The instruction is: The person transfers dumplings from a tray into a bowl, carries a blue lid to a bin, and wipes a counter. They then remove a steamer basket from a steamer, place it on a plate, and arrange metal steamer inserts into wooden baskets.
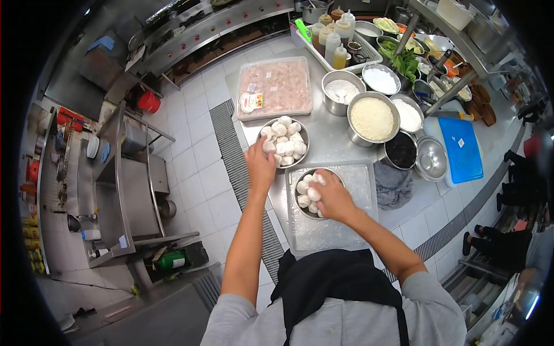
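Observation:
A metal bowl (307,134) heaped with white balls (284,136) sits at the counter's left edge, below the plastic box. My left hand (261,160) is curled at its left rim, gripping the bowl, with fingertips close to the balls. A second, smaller metal bowl (296,209) stands in a shallow translucent tray (346,236) and also holds white balls. My right hand (334,196) reaches into this bowl, its fingers closed around a white ball (314,194). The palm hides part of the contents.
Beyond the bowls is a lidded plastic box (277,86) of pale pink food. To the right are pots of crumbs (372,118), white powder (381,79) and something black (400,151). A grey cloth (392,184) lies beside the tray. Farther right is a blue board (460,151).

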Available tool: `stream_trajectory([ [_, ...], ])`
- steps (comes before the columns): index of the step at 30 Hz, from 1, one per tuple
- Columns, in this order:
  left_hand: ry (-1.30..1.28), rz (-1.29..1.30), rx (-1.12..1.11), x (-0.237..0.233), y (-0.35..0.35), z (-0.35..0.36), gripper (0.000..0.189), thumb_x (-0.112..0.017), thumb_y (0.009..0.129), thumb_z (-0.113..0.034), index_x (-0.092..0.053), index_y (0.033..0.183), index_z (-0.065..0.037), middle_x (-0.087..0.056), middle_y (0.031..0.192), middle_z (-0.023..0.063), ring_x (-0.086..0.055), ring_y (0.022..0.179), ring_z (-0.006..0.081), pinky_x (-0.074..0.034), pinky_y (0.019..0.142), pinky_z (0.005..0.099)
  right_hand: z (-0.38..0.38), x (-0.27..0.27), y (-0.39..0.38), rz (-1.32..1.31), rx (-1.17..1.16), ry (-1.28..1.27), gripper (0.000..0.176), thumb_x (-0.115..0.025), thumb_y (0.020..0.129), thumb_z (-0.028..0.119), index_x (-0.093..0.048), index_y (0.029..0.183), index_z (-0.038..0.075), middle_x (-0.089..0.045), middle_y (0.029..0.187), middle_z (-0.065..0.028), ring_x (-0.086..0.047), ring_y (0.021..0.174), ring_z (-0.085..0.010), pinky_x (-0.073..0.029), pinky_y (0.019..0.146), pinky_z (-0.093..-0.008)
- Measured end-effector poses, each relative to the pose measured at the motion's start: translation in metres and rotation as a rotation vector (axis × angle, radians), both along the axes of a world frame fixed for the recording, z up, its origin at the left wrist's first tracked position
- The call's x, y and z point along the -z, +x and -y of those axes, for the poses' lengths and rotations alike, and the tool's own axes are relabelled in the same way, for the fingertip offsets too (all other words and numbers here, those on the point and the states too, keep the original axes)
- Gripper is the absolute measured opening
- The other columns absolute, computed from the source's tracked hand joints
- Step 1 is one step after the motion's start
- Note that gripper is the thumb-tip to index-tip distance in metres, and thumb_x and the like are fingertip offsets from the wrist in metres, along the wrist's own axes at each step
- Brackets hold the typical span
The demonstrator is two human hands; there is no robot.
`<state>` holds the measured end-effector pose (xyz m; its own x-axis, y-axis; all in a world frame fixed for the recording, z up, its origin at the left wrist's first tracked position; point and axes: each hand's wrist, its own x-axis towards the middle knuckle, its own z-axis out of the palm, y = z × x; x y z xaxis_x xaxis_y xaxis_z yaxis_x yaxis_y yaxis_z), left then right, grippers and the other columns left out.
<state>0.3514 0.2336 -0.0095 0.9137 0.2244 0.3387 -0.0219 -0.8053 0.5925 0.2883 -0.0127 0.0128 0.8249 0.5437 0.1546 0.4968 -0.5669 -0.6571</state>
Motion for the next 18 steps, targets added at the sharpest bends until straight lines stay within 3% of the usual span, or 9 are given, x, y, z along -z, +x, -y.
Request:
stream_trajectory([
  [4, -0.062, -0.058, 0.02, -0.006, 0.034, -0.001, 0.034, -0.067, 0.086, -0.007, -0.064, 0.12, -0.005, -0.064, 0.109, 0.0165, -0.057, 0.106, 0.0317, -0.04, 0.099, 0.046, -0.006, 0.012, -0.012, 0.057, 0.093, -0.122, 0.048, -0.07, 0.077, 0.013, -0.06, 0.124, 0.013, -0.041, 0.142, -0.0164, -0.047, 0.117, -0.0369, -0.041, 0.091, -0.0484],
  [6, -0.287, -0.053, 0.091, -0.006, 0.039, 0.004, 0.029, -0.067, 0.086, -0.008, -0.067, 0.115, -0.006, -0.064, 0.109, 0.0164, -0.059, 0.102, 0.0291, -0.037, 0.101, 0.0428, -0.006, 0.015, -0.019, 0.049, 0.127, -0.085, 0.049, -0.07, 0.077, 0.013, -0.06, 0.125, 0.013, -0.042, 0.143, -0.0156, -0.047, 0.118, -0.0368, -0.041, 0.092, -0.0484],
  [8, -0.218, 0.02, 0.137, 0.002, 0.037, 0.003, 0.032, -0.069, 0.086, -0.013, -0.066, 0.117, -0.007, -0.064, 0.108, 0.0159, -0.058, 0.103, 0.0299, -0.039, 0.099, 0.0402, -0.005, 0.017, -0.022, 0.07, 0.147, -0.088, 0.048, -0.069, 0.077, 0.013, -0.061, 0.124, 0.013, -0.041, 0.143, -0.0151, -0.047, 0.118, -0.0362, -0.041, 0.093, -0.0481],
  [10, 0.127, 0.192, -0.005, 0.015, 0.029, -0.003, 0.036, -0.072, 0.085, -0.019, -0.066, 0.118, -0.007, -0.064, 0.109, 0.0155, -0.057, 0.104, 0.0326, -0.042, 0.095, 0.0402, -0.004, 0.016, -0.023, 0.06, 0.163, -0.039, 0.046, -0.068, 0.078, 0.012, -0.062, 0.123, 0.013, -0.042, 0.143, -0.0155, -0.047, 0.119, -0.0364, -0.04, 0.095, -0.0479],
  [14, -0.029, -0.078, 0.023, 0.021, 0.012, -0.013, 0.041, -0.073, 0.084, -0.023, -0.065, 0.121, -0.007, -0.065, 0.101, 0.0162, -0.055, 0.103, 0.0341, -0.044, 0.093, 0.0416, 0.003, 0.027, -0.031, 0.106, 0.194, 0.009, 0.044, -0.067, 0.079, 0.011, -0.063, 0.123, 0.015, -0.043, 0.142, -0.0167, -0.046, 0.12, -0.0367, -0.039, 0.098, -0.0474],
  [16, 0.005, -0.054, 0.031, 0.012, 0.013, -0.01, 0.039, -0.071, 0.087, -0.023, -0.063, 0.122, -0.007, -0.065, 0.098, 0.0164, -0.055, 0.097, 0.0328, -0.045, 0.091, 0.0411, 0.003, 0.03, -0.036, 0.217, 0.177, -0.039, 0.043, -0.066, 0.081, 0.011, -0.063, 0.123, 0.019, -0.043, 0.142, -0.0174, -0.045, 0.121, -0.037, -0.037, 0.1, -0.0483],
  [18, -0.084, -0.178, -0.061, -0.002, 0.019, -0.003, 0.036, -0.066, 0.091, -0.021, -0.059, 0.124, -0.009, -0.066, 0.109, 0.0188, -0.056, 0.101, 0.0366, -0.043, 0.09, 0.0457, 0.002, 0.025, -0.038, 0.206, 0.161, -0.022, 0.043, -0.066, 0.082, 0.012, -0.063, 0.124, 0.02, -0.043, 0.143, -0.0174, -0.045, 0.122, -0.0372, -0.036, 0.101, -0.0489],
])
